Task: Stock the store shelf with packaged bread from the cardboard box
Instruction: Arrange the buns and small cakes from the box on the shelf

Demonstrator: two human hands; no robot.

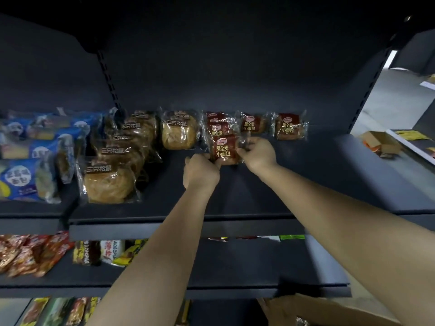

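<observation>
While the left hand (200,171) and right hand (257,152) each pinch a side edge of a red bread packet (223,150) standing at the front of its row, the shelf (306,184) looks roughly half stocked, its right side bare and the cardboard box (329,311) below.

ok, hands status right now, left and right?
Left hand: gripping the left edge of the black whole-wheat bread pack.
Right hand: pinching the same pack's right edge.

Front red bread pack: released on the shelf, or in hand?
In hand. The left hand grips the red bread pack at its left edge; the right hand pinches its upper right wrapper corner.
</observation>
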